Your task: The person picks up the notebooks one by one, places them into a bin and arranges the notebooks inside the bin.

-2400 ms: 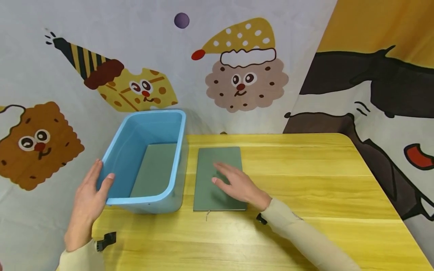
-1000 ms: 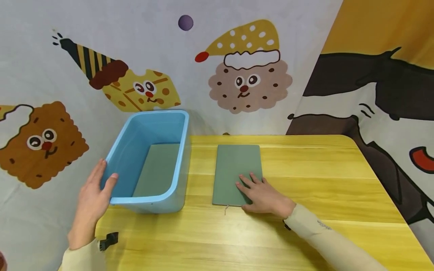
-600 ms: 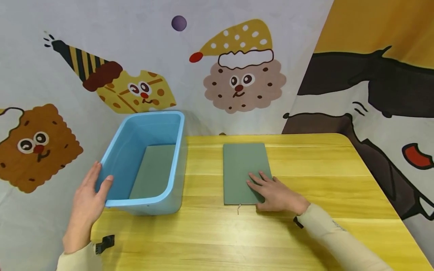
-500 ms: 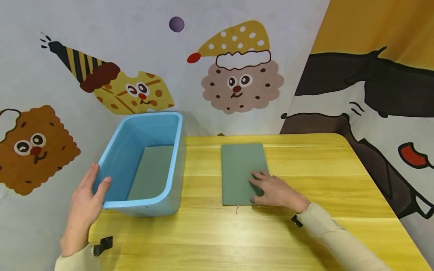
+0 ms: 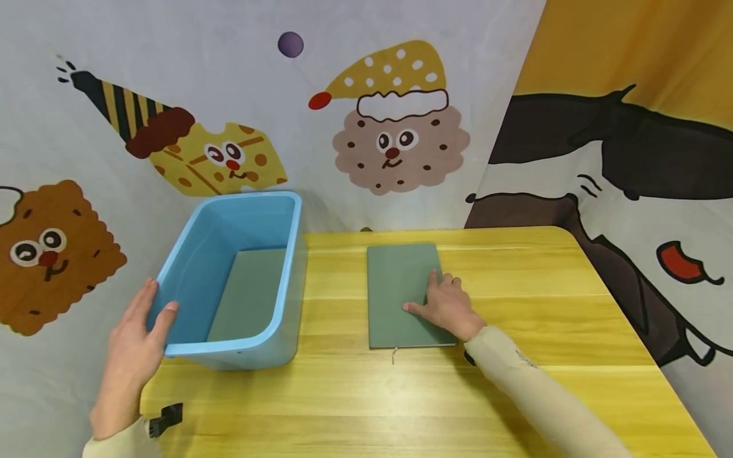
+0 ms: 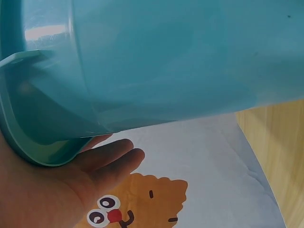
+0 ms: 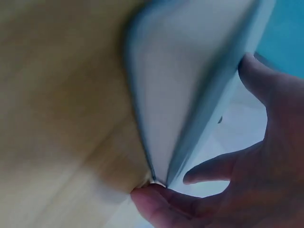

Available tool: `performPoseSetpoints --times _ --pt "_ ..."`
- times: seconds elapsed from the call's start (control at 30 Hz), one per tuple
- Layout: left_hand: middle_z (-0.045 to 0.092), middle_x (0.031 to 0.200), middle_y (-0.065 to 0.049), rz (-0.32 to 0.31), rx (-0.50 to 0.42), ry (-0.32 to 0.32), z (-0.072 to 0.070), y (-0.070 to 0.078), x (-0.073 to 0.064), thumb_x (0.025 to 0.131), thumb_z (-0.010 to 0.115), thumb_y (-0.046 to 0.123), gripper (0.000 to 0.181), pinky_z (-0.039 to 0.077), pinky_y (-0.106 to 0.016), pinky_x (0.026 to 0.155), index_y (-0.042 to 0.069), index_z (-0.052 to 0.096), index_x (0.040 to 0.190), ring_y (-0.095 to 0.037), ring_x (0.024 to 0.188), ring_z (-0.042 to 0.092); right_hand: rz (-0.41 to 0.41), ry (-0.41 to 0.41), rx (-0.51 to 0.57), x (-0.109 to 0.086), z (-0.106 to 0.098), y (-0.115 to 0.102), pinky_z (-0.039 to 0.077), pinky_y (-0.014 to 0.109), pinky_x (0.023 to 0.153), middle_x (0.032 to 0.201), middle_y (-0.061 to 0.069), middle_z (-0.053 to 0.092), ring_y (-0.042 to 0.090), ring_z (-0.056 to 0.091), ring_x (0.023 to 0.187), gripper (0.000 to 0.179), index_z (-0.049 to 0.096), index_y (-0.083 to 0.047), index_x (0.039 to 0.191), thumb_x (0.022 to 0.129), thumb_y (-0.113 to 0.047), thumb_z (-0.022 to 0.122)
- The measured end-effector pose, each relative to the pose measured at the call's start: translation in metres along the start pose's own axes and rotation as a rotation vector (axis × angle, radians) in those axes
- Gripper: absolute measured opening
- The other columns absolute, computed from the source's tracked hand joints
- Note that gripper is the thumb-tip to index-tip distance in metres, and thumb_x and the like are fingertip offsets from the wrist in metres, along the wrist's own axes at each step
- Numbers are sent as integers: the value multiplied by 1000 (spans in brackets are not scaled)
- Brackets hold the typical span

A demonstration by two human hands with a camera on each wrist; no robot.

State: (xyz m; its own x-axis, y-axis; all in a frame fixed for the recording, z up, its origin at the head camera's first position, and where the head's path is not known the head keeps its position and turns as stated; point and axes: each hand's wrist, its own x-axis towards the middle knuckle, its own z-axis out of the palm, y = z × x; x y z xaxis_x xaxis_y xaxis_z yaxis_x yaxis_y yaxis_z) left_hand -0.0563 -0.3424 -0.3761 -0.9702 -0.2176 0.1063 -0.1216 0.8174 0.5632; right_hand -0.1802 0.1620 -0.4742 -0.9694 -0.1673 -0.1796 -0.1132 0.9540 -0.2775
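A light-blue plastic tub (image 5: 246,357) stands at the left of the table. My left hand (image 5: 133,346) holds its near-left rim, thumb over the inside and fingers outside; the left wrist view shows the rim between thumb and fingers. Flat on the tub's bottom lies a grey-green cover (image 5: 252,286), like the notebook outside. That grey-green notebook (image 5: 395,280), with a ribbon at its near edge, lies flat on the wood. My right hand (image 5: 449,306) grips it by its right side: the thumb touches the cover, while other fingers bend at the edge. In the right wrist view its page edges (image 7: 166,80) show.
The yellow wood-grain table (image 5: 515,305) has a rounded far-right corner. Behind it and to both sides hangs a pale cloth (image 5: 321,127) with cartoon biscuits and cheese. A black strap (image 5: 167,420) sticks out at the left wrist.
The notebook has slid right, away from the tub. My right hand, first above it, then spread on its cover, now has its fingers at the right edge. The left hand stays on the rim.
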Motion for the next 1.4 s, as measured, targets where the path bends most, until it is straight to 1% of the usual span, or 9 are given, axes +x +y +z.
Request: performPoseSetpoints --times 0.23,0.43,0.5,0.67,0.9,1.0,1.13,1.3,1.4 --pt "8 171 -24 -2 -11 -3 0 -4 1 113 34 36 66 12 -79 113 9 7 167 -60 149 13 8 -40 33 11 -4 -5 54 51 73 136 46 41 52 51 113 120 29 18 153 81 -62 81" --pt "7 171 -24 -9 -22 -11 -1 -3 2 113 33 38 66 11 -81 112 12 6 167 -62 148 12 50 -103 126 21 -10 -3 47 65 97 146 47 29 64 42 125 127 22 12 159 76 -58 88" --pt "7 171 -23 -11 -21 -9 -1 -2 2 113 33 39 66 10 -81 112 13 6 167 -62 148 11 69 -122 169 26 -11 -3 44 67 101 150 47 23 66 38 129 130 18 9 161 75 -56 90" --pt "8 171 -23 2 -9 -2 -1 -1 4 113 33 38 66 10 -79 114 11 7 167 -61 149 11 92 -147 239 28 -14 -2 45 65 101 151 47 19 64 43 127 134 8 6 163 75 -51 92" --pt "5 171 -22 -30 -23 -13 0 0 -1 113 34 40 67 9 -81 112 14 5 167 -61 149 9 94 -133 130 22 -19 -14 43 67 103 145 51 29 66 37 130 131 12 15 159 76 -50 91" --pt "6 171 -23 -35 -37 -5 -2 -1 -2 113 34 39 66 10 -81 112 14 6 167 -61 150 10 95 -145 119 25 -21 -18 43 65 104 145 51 29 64 42 128 133 10 16 158 76 -49 91" --pt "6 171 -22 -46 -31 -2 -4 -1 -2 113 33 39 66 9 -81 112 13 6 167 -61 150 9 94 -174 151 29 -22 -17 43 66 105 150 51 23 65 41 129 137 4 13 160 76 -51 91" --pt "6 172 -21 -38 -17 -13 -3 0 0 113 32 41 67 9 -79 113 12 6 167 -59 150 8 141 -200 252 29 -23 -9 43 66 105 155 49 10 65 39 131 140 -6 5 163 77 -49 91" --pt "6 172 -21 -36 -22 -18 -1 0 0 113 32 41 67 9 -79 114 13 6 167 -59 151 9 164 -200 279 28 -22 -6 44 65 103 154 48 11 62 42 128 141 -8 2 163 76 -49 91"
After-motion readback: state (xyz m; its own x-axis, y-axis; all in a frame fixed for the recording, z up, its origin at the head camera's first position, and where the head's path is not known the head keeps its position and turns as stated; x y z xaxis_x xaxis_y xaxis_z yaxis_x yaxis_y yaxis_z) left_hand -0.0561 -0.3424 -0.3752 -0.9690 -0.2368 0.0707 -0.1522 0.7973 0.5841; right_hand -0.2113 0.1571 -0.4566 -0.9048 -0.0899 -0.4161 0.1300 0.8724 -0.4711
